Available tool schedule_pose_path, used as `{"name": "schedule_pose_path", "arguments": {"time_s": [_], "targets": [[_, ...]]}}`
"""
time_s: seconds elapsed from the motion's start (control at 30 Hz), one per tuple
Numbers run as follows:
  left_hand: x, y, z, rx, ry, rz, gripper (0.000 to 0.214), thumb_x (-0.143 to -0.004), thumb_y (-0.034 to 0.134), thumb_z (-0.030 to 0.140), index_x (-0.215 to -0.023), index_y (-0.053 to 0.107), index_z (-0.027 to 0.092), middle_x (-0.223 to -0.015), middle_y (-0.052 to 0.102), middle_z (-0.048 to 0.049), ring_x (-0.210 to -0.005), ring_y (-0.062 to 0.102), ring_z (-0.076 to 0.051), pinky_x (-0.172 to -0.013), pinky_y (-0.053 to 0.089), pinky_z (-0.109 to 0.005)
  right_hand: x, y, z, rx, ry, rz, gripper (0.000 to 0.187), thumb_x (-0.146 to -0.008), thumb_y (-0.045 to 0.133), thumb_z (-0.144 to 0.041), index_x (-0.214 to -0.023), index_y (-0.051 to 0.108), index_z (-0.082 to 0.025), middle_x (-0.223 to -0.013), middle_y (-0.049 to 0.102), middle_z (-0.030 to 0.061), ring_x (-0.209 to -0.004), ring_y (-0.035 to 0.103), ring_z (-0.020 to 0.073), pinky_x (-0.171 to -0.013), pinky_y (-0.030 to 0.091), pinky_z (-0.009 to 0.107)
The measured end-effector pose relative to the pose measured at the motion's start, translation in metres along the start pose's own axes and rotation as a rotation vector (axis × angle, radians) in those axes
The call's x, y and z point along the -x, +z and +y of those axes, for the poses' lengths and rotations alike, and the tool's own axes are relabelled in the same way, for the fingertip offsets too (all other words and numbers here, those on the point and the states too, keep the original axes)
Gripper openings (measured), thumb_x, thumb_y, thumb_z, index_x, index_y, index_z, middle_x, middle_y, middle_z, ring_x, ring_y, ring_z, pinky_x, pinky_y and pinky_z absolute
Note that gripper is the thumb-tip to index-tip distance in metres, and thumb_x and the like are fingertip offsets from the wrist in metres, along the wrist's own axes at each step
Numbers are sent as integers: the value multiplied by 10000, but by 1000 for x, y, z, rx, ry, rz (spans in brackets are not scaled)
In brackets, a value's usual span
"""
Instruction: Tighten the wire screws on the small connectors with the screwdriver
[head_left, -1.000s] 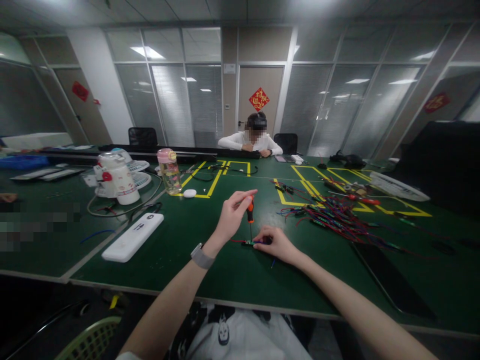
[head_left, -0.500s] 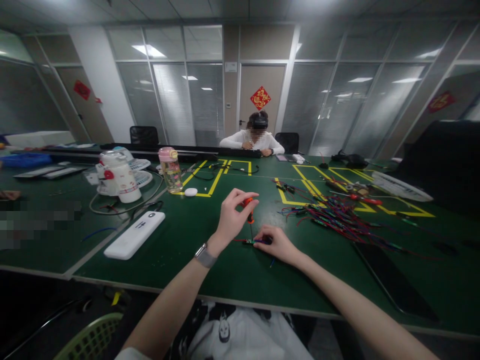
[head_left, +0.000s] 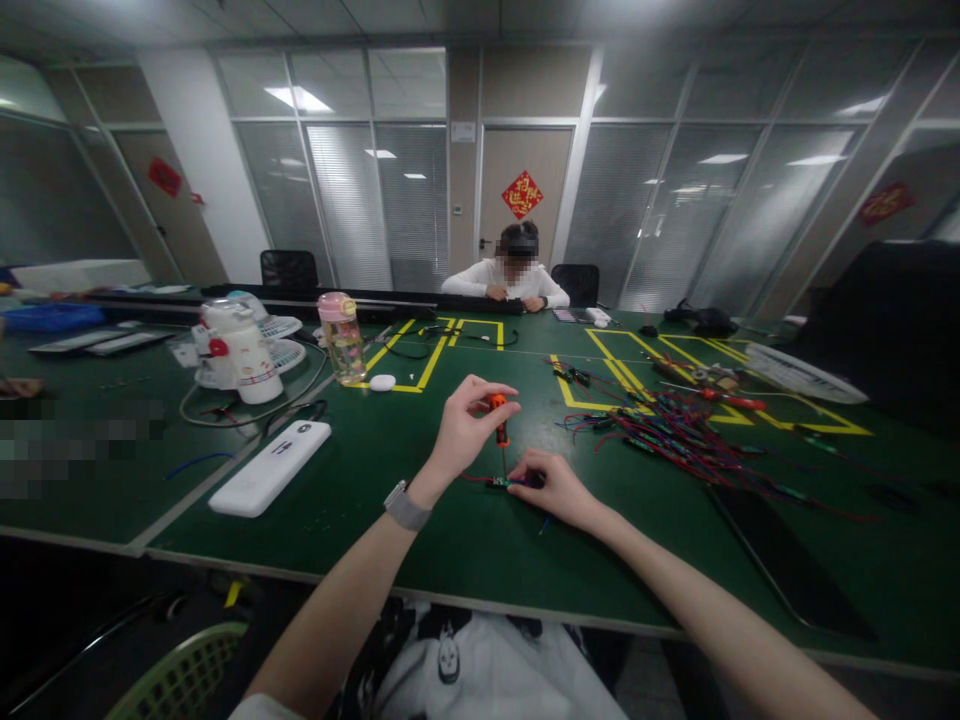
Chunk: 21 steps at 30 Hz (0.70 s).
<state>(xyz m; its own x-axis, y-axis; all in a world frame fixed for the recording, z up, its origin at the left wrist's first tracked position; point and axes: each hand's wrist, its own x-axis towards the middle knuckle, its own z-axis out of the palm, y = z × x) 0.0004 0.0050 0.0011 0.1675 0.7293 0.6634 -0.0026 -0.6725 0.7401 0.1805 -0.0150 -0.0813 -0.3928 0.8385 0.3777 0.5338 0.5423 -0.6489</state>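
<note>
My left hand (head_left: 465, 428) pinches the orange and black handle of a small screwdriver (head_left: 499, 425), held upright with its tip down on a small green circuit board (head_left: 499, 483). My right hand (head_left: 553, 487) presses that board onto the green table (head_left: 420, 520), fingers curled over its right end. A red wire runs left from the board. A watch sits on my left wrist.
A tangle of red, blue and black wired parts (head_left: 675, 432) lies to the right. A white power bank (head_left: 270, 467) lies at left, with a white bottle (head_left: 238, 353) and a pink-lidded bottle (head_left: 341, 338) behind. A dark tablet (head_left: 780, 560) lies right. A person in white (head_left: 514, 280) sits opposite.
My left fingers have shifted on the screwdriver handle, closing round its top as if twisting it. The right hand and the board have stayed where they were.
</note>
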Motion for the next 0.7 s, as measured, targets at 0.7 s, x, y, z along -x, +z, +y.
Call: {"name": "schedule_pose_path", "arguments": {"time_s": [0.7], "targets": [[2,4,-2,178,-53,-147,339,-919,475,234,-1231,605,218,-1138,620,-80,-1004,610,-174,-849,503,-296,0,1,0,-7,-6,4,49,-731,705,-184,-725,662,-162,-738,594,14,-675,561,143,-623,440,253]]}}
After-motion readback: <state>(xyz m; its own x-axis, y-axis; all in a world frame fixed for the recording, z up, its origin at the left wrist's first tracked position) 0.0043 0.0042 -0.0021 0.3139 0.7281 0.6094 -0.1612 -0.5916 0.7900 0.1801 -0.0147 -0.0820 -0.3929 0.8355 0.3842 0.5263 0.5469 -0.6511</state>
